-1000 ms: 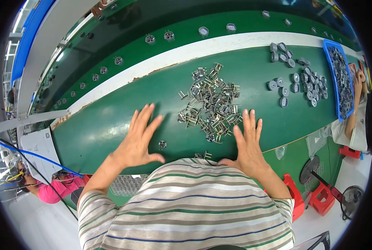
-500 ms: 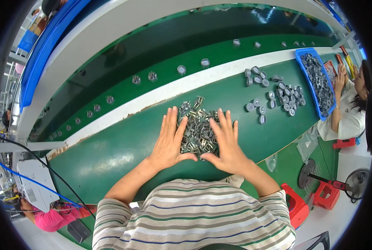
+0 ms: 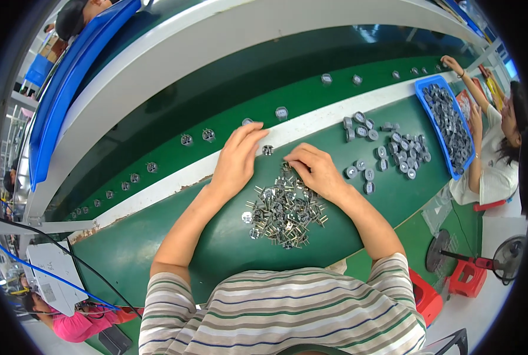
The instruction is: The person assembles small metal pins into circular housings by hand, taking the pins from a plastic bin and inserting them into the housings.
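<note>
In front of me on the green bench lies a pile of small metal-pinned parts [image 3: 284,216]. My left hand [image 3: 237,157] is over the white ledge beyond it, fingers stretched out and thumb apart. Its fingertips partly cover a round grey part [image 3: 248,122] on the green belt; I cannot tell whether they touch. A single pinned part [image 3: 267,150] lies at the ledge between my hands. At the far end of the pile my right hand [image 3: 316,170] is closed, thumb and finger pinching a small pinned part [image 3: 286,166], mostly hidden.
Several round grey housings [image 3: 409,151] are grouped on the bench to the right. Beyond them a blue tray [image 3: 470,160] holds many more. Spaced round parts [image 3: 209,135] line the green belt [image 3: 172,148]. A co-worker's arm [image 3: 475,86] reaches over the belt at far right.
Both hands have left the sides of the pile and moved away from me, the left to the ledge. The pile now lies spread nearer me. The co-worker's arm has stretched toward the belt.
</note>
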A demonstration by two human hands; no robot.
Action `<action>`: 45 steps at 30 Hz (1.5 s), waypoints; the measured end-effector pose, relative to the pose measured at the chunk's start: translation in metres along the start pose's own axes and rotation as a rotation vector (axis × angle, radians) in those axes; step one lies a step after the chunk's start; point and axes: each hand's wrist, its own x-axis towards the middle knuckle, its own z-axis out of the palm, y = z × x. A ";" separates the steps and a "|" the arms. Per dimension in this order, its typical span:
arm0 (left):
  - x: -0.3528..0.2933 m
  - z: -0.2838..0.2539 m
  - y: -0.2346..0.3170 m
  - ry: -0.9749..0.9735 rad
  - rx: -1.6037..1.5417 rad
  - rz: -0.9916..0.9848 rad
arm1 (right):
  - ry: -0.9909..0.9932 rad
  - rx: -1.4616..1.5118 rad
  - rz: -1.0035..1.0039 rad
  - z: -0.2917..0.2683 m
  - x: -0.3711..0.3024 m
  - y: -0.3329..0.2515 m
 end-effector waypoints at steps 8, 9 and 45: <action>0.080 0.032 -0.023 0.012 0.351 0.075 | 0.237 0.052 0.442 -0.007 -0.005 -0.005; 0.082 0.033 -0.028 -0.068 0.347 0.005 | 0.189 0.002 0.475 -0.012 -0.005 -0.009; 0.036 0.041 -0.016 -0.186 -0.122 0.063 | 0.072 -0.214 0.306 -0.041 -0.008 -0.012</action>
